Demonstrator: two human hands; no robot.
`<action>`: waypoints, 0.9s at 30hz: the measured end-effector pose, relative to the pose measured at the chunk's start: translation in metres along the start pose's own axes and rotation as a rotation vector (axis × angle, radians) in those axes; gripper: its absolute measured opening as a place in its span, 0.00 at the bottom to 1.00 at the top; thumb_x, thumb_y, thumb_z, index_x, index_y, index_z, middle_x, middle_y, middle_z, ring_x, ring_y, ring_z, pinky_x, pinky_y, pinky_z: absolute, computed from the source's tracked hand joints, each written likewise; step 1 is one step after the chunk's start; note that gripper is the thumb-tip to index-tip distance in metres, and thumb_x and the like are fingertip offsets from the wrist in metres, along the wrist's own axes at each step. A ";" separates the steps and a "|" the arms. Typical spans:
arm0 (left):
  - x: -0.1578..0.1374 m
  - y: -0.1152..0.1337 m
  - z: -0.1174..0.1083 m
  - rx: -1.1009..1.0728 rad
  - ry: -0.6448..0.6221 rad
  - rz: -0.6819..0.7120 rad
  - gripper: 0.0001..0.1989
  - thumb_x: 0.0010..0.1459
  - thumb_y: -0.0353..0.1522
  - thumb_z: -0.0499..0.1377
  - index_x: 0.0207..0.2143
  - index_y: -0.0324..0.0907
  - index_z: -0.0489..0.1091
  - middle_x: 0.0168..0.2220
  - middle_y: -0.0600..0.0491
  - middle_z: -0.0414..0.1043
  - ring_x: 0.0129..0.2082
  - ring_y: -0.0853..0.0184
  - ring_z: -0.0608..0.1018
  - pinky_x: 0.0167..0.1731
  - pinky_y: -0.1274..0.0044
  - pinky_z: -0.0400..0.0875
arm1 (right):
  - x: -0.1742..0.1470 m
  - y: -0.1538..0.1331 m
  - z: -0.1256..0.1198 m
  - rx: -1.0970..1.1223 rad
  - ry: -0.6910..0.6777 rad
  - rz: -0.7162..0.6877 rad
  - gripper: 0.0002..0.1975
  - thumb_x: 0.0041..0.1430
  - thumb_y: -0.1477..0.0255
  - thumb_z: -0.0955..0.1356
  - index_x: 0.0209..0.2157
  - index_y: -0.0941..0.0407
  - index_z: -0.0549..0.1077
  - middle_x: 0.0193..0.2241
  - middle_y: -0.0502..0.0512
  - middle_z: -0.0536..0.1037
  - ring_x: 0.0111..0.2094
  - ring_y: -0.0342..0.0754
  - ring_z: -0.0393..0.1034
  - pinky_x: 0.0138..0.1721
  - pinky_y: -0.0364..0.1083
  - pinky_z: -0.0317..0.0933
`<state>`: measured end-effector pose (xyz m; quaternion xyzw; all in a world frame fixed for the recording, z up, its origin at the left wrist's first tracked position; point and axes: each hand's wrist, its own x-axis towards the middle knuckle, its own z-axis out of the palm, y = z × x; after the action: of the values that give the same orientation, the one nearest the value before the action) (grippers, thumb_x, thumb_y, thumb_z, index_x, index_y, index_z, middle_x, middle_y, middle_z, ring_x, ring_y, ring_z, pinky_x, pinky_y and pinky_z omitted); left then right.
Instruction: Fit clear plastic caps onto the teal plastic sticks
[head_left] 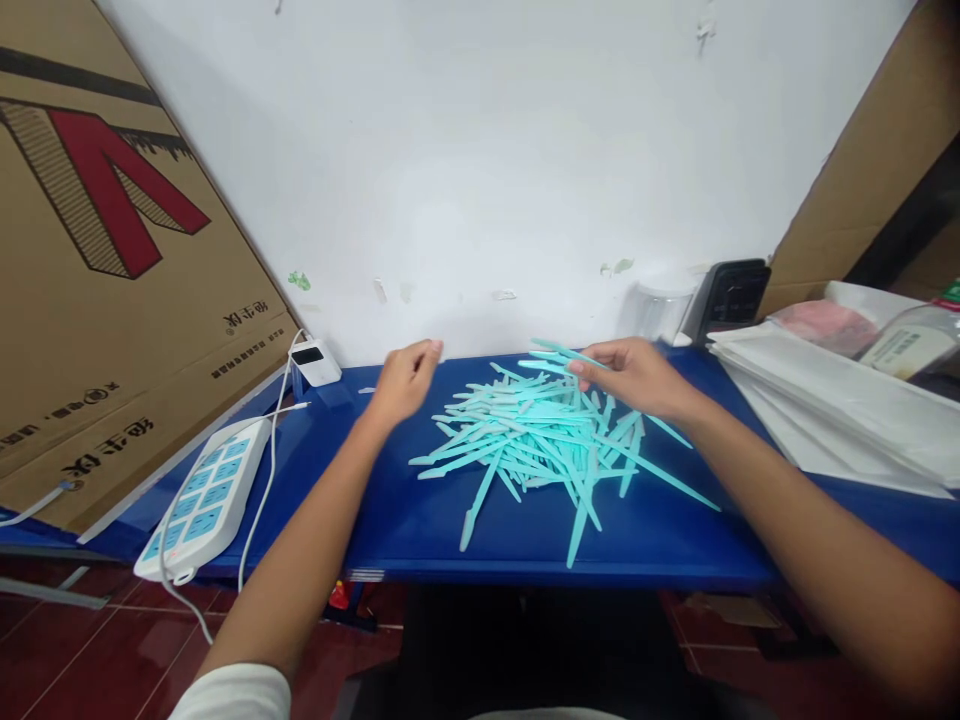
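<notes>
Pinching a few turquoise sticks (551, 354) between thumb and fingers, the right hand (630, 376) hovers right of centre, by the pile (532, 430) mid-frame on the blue table (420, 535); left of centre, the left hand (409, 380) is curled, whether around anything I cannot tell.

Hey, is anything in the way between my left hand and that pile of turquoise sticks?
Nothing visible blocks your left hand from the turquoise sticks; only the blue tabletop shows in the gap.

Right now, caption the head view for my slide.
Right hand holds turquoise sticks by a pile on a blue table.
</notes>
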<state>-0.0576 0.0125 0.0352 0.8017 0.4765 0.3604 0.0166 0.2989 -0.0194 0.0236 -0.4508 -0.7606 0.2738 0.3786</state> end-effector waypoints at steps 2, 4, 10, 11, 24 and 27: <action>0.004 -0.029 -0.017 0.293 -0.056 -0.084 0.27 0.73 0.47 0.45 0.28 0.42 0.69 0.26 0.49 0.71 0.29 0.62 0.71 0.33 0.73 0.60 | 0.002 0.008 -0.004 -0.028 0.046 0.021 0.28 0.60 0.44 0.70 0.28 0.56 0.80 0.25 0.53 0.77 0.24 0.45 0.61 0.27 0.46 0.53; 0.006 -0.059 -0.029 0.470 -0.170 -0.212 0.26 0.71 0.46 0.46 0.32 0.41 0.76 0.32 0.42 0.78 0.35 0.55 0.76 0.35 0.71 0.63 | 0.004 0.012 -0.004 -0.048 0.051 0.033 0.28 0.61 0.44 0.69 0.28 0.56 0.80 0.25 0.53 0.76 0.23 0.44 0.60 0.28 0.46 0.52; 0.001 -0.125 -0.041 0.570 -0.416 -0.464 0.28 0.67 0.48 0.47 0.35 0.40 0.81 0.38 0.36 0.82 0.38 0.50 0.81 0.38 0.69 0.69 | 0.003 0.006 0.009 -0.032 -0.107 0.074 0.29 0.59 0.44 0.69 0.26 0.57 0.79 0.23 0.52 0.74 0.21 0.41 0.54 0.25 0.45 0.49; 0.000 -0.131 -0.043 0.582 -0.418 -0.498 0.28 0.66 0.49 0.48 0.36 0.40 0.81 0.39 0.36 0.82 0.39 0.49 0.81 0.38 0.68 0.69 | 0.002 0.004 0.011 -0.022 -0.130 0.084 0.29 0.59 0.44 0.70 0.27 0.57 0.79 0.22 0.51 0.74 0.20 0.40 0.53 0.24 0.45 0.48; 0.004 -0.031 0.010 -0.190 -0.145 -0.093 0.26 0.66 0.51 0.56 0.41 0.38 0.80 0.36 0.47 0.81 0.35 0.63 0.77 0.38 0.74 0.70 | -0.002 -0.004 0.014 0.106 -0.414 0.074 0.25 0.60 0.47 0.71 0.31 0.57 0.81 0.24 0.53 0.78 0.24 0.44 0.64 0.25 0.44 0.53; -0.007 0.018 0.035 -0.362 -0.182 0.053 0.24 0.65 0.50 0.59 0.41 0.39 0.82 0.36 0.47 0.79 0.33 0.66 0.75 0.34 0.76 0.68 | -0.004 -0.013 0.016 0.087 -0.456 0.069 0.25 0.61 0.47 0.70 0.32 0.57 0.81 0.24 0.52 0.77 0.21 0.41 0.56 0.23 0.44 0.48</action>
<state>-0.0253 0.0086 0.0125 0.8271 0.3794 0.3665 0.1939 0.2810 -0.0298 0.0227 -0.3862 -0.7982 0.4136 0.2064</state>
